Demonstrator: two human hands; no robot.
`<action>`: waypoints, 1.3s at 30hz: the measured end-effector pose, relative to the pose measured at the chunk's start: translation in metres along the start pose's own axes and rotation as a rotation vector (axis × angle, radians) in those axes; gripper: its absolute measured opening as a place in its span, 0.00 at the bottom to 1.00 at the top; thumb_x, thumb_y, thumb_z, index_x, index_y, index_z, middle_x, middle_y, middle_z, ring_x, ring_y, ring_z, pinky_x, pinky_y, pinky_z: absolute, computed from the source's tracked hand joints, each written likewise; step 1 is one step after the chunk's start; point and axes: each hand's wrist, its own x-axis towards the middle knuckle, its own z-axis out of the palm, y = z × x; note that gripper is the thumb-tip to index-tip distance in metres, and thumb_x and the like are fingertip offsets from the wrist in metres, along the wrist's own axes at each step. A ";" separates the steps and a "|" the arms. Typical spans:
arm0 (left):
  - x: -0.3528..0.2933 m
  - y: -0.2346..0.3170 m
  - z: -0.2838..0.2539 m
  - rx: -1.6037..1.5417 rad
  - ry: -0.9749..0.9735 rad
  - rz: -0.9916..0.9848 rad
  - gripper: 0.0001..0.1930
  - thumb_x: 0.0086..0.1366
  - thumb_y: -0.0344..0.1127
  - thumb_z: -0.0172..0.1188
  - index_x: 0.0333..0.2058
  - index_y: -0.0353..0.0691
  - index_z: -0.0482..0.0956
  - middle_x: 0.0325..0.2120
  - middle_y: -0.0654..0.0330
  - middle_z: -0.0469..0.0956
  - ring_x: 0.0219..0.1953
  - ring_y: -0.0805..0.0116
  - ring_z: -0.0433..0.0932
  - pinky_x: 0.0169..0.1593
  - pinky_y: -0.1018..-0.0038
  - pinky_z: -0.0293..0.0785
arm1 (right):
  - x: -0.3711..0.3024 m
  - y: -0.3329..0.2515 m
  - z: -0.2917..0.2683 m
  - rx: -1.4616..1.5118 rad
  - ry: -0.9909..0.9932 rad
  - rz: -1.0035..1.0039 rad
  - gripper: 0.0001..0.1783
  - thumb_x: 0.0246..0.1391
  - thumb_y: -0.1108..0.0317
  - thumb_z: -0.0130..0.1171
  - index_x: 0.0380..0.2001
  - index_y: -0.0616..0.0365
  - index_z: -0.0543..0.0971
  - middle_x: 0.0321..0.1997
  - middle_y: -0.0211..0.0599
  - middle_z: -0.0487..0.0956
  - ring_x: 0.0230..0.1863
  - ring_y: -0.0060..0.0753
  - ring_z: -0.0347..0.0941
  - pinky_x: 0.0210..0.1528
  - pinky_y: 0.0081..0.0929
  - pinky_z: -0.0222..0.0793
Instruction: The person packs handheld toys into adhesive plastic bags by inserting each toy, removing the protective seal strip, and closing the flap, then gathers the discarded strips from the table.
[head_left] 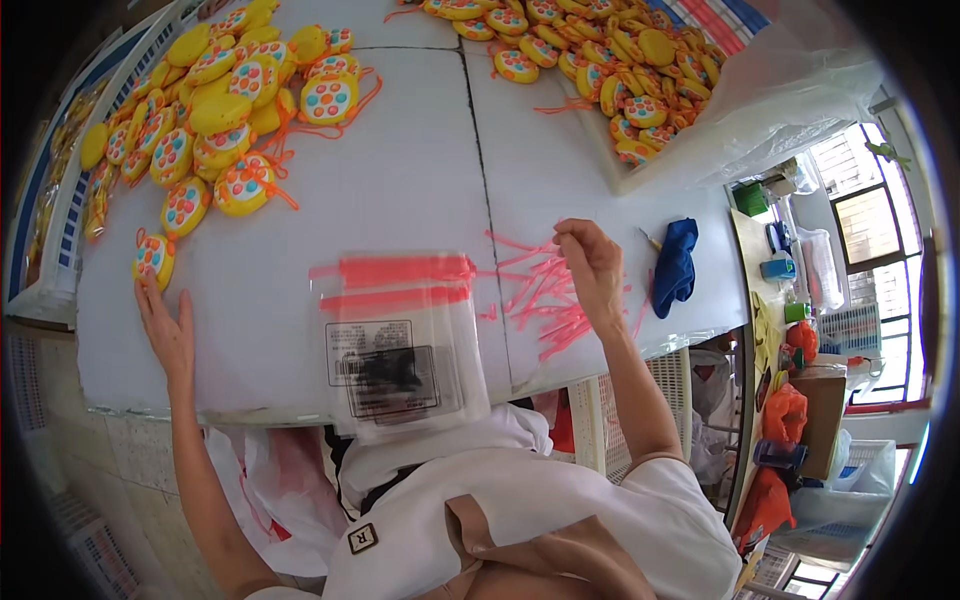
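Note:
My left hand [170, 335] reaches to the left with its fingers stretched and its thumb apart. Its fingertips touch the near edge of a round yellow toy [153, 258] with coloured dots and an orange loop. Over a scatter of pink strips [562, 312], my right hand [592, 262] is raised with its fingers pinched together; whatever may be between them is too small to make out. Between my hands, a stack of clear plastic bags [455, 350] with pink top bands and black print overhangs the table's front edge.
A heap of yellow toys [220, 110] lies at the far left beside a crate [75, 200]. More toys [650, 70] fill the far right, next to clear plastic sheeting [760, 100]. A dark blue cloth [676, 268] lies right of the strips. Shelving stands at the right.

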 end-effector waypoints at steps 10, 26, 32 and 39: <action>0.002 0.008 -0.003 0.005 -0.034 0.007 0.32 0.65 0.38 0.54 0.65 0.41 0.53 0.64 0.39 0.50 0.66 0.42 0.53 0.65 0.58 0.54 | -0.004 0.031 -0.102 -0.547 0.261 0.023 0.11 0.52 0.73 0.56 0.40 0.59 0.78 0.42 0.40 0.79 0.42 0.37 0.76 0.43 0.29 0.69; -0.001 0.007 -0.006 0.038 -0.024 0.006 0.32 0.64 0.34 0.53 0.65 0.41 0.53 0.63 0.37 0.50 0.65 0.41 0.53 0.64 0.58 0.54 | 0.086 0.034 -0.055 -0.465 0.001 -0.111 0.21 0.51 0.69 0.58 0.51 0.58 0.72 0.53 0.47 0.74 0.52 0.49 0.71 0.50 0.36 0.69; 0.004 0.017 -0.004 0.041 -0.026 -0.010 0.32 0.64 0.34 0.53 0.65 0.41 0.53 0.64 0.37 0.50 0.65 0.40 0.53 0.64 0.59 0.54 | 0.145 0.055 -0.010 -0.348 -0.167 -0.128 0.32 0.49 0.67 0.60 0.58 0.58 0.65 0.56 0.51 0.72 0.55 0.51 0.70 0.53 0.38 0.67; 0.006 0.028 -0.012 0.003 -0.051 -0.056 0.32 0.63 0.31 0.53 0.65 0.42 0.53 0.64 0.38 0.49 0.65 0.41 0.52 0.65 0.58 0.54 | 0.250 0.069 0.042 -0.558 -0.246 -0.262 0.40 0.44 0.70 0.61 0.62 0.57 0.59 0.53 0.58 0.71 0.59 0.56 0.65 0.57 0.44 0.64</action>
